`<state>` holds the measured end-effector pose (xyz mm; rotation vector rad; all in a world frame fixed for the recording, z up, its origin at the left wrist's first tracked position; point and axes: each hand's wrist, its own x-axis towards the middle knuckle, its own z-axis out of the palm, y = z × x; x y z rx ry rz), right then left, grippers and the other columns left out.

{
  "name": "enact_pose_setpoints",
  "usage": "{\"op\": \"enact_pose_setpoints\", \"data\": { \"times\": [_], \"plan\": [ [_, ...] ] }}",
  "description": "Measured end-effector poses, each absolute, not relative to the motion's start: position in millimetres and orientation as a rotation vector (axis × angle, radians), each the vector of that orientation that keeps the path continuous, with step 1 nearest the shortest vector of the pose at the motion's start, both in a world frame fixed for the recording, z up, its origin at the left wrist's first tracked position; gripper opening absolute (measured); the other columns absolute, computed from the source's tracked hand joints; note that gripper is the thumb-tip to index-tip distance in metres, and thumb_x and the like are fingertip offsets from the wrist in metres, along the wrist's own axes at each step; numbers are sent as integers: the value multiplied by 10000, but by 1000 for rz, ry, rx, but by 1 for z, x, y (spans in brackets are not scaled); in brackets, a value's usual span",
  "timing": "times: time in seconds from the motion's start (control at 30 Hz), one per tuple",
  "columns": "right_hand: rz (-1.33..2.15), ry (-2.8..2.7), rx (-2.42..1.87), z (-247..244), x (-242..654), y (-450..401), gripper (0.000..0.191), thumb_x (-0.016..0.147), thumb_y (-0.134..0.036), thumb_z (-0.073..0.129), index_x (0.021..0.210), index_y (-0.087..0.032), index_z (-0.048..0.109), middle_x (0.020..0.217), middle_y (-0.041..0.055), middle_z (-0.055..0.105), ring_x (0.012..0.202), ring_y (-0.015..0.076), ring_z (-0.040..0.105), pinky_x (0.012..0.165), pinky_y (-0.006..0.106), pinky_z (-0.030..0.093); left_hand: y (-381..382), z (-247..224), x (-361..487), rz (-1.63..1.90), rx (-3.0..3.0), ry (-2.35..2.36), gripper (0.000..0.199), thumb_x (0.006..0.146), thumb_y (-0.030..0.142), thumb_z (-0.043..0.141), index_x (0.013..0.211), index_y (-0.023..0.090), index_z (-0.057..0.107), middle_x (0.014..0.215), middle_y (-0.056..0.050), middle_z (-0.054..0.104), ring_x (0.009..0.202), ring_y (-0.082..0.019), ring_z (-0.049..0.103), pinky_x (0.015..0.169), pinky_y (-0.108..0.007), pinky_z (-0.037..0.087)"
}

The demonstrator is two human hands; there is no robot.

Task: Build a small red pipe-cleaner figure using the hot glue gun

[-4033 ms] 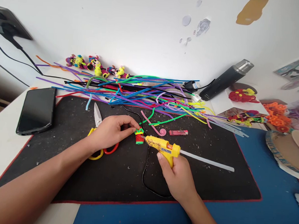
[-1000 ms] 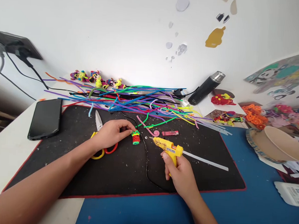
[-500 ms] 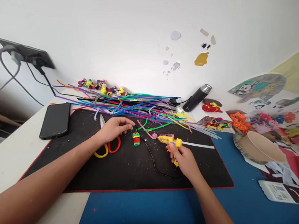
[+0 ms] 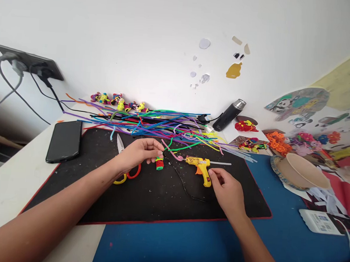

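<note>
My left hand [image 4: 145, 153] is over the middle of the black mat, thumb and forefinger pinched on a small white piece [image 4: 162, 152] too tiny to identify. Just below those fingertips stands a red and green pipe-cleaner figure [image 4: 160, 164], its top partly hidden. A yellow glue gun [image 4: 201, 166] lies on the mat with a glue stick out its back. My right hand [image 4: 226, 187] is beside the gun's handle, fingers loosely curled and not wrapped around it. Scissors [image 4: 133, 172] with red and yellow handles lie partly under my left hand.
Many coloured pipe cleaners [image 4: 146, 123] stretch along the wall. A phone [image 4: 64, 141] rests at the left, a black flask [image 4: 229, 115] at the back right. A thin black cord [image 4: 183, 183] crosses the mat. A bowl [image 4: 305, 172] stands at the right.
My right hand has let go of the glue gun, which now lies on the mat, and drawn back to the right. My left hand has shifted slightly right and down, with a white piece now showing.
</note>
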<state>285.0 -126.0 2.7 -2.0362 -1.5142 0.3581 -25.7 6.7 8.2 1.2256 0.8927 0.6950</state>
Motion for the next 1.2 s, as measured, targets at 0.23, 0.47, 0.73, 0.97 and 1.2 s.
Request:
{"op": "enact_pose_setpoints", "data": {
  "times": [0.23,0.47,0.73,0.97,1.2],
  "plan": [
    [518,-1663,-1739,-2,239,-133,266,1004,-430,620,959,-230,789,698,-1,688,605,173,625,608,282,454,-4,9,-18,606,1181,794,332,716,328,893,925,154,703,748,-17,753,599,-103,592,539,-219,423],
    [515,-1722,-1584,-1,201,-119,185,1001,-335,643,982,-224,790,609,-39,579,524,135,535,546,259,412,-13,11,-14,516,1176,745,351,721,322,894,951,162,683,778,-20,775,622,-117,633,562,-229,470],
    [431,-1763,-1475,2,189,-112,147,1005,-278,655,990,-216,787,638,-31,628,528,124,541,551,249,408,-15,12,-12,412,1188,689,362,725,332,917,954,155,701,798,-29,792,665,-136,689,634,-253,528],
    [408,-1865,-1469,0,186,-112,168,1025,-286,637,1008,-230,794,664,-14,693,539,129,585,584,255,407,-16,9,-12,393,1225,696,333,735,325,910,938,159,705,744,-9,765,693,-152,716,646,-251,542],
    [486,-1857,-1532,1,187,-114,226,1047,-365,606,998,-249,794,673,0,694,565,152,606,604,274,413,-16,9,-12,366,1220,660,344,787,405,896,955,167,713,802,-34,789,717,-166,742,696,-276,581]
  ]
}}
